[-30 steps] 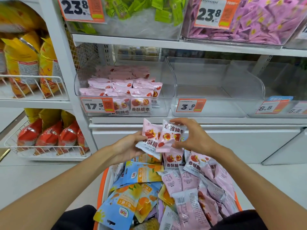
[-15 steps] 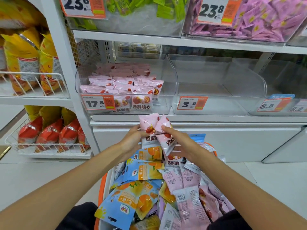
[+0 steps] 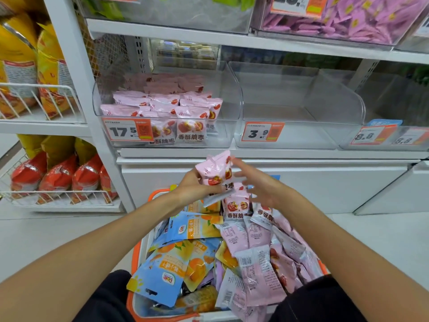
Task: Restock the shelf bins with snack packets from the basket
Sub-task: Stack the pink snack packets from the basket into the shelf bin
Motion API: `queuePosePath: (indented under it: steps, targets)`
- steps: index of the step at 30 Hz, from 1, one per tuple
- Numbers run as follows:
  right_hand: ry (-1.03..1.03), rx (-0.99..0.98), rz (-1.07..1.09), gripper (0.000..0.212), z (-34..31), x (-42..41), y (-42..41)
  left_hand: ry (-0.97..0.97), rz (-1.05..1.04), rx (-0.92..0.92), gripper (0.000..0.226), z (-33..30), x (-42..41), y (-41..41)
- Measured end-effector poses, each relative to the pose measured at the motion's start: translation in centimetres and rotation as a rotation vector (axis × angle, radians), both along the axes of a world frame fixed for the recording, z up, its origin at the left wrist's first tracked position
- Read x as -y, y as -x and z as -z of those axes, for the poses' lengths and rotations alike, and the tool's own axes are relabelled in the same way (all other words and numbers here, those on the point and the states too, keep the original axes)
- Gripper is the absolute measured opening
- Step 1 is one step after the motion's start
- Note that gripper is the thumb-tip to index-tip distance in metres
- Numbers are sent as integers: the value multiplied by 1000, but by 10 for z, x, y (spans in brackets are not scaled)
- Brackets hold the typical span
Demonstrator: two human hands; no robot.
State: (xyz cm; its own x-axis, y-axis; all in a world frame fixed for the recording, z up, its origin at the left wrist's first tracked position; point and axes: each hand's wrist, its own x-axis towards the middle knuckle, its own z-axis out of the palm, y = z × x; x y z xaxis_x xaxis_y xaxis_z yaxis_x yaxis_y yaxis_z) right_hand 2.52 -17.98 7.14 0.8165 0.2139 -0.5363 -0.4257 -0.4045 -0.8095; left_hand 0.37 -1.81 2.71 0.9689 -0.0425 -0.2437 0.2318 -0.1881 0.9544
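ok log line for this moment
left hand grips pink packets | right hand open beside them | basket below | pink-packet bin partly filled

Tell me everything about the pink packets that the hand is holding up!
The pink packets are small shiny plastic pouches, pale pink with red fruit pictures and dark lettering. The left hand grips a bunch of them, raised and tilted above the orange basket. The right hand, blurred, fingers spread, is right beside them; whether it touches them is unclear.

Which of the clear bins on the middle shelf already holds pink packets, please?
The leftmost bin, tagged 17.5; the 3.9 bin beside it holds none.
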Motion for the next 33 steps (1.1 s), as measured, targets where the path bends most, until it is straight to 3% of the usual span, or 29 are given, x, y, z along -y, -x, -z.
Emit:
queuePosePath:
  steps: [3, 6, 9, 14, 17, 21, 23, 25, 29, 30, 33]
  targets:
    - [513, 304, -102, 57, 18, 39, -23, -72, -77, -143, 56, 4, -18, -7]
    - [936, 337, -491, 42, 60, 57, -39, 22, -64, -345, 26, 8, -33, -6]
    - [1129, 432, -738, 48, 94, 42, -53, 111, -17, -474, 10, 18, -45, -8]
    - [1289, 573, -838, 62, 120, 23, -72, 123, -17, -546, 14, 32, -53, -15]
    - [1179, 561, -781, 60, 123, 22, -75, 73, -25, -556, 14, 32, -56, -13]
    - [925, 526, -686, 25, 117, 19, -71, 52, -23, -565, 19, 36, -64, -9]
    - [762, 538, -585, 24, 106, 18, -69, 46, -28, -564, 20, 35, -67, -7]
    - [557, 536, -466, 24, 84, 19, -65, 24, -35, -557, 20, 32, -69, -5]
    - [-30, 328, -216, 12, 19, 24, -44, -42, -19, -508, 34, 25, -76, -4]
    - [-148, 260, -170, 12, 11, 25, -42, -54, -2, -499, 40, 23, -77, -5]
    - [-361, 23, -93, 41, 1, 20, -29, -64, 80, -460, 39, 7, -70, -3]
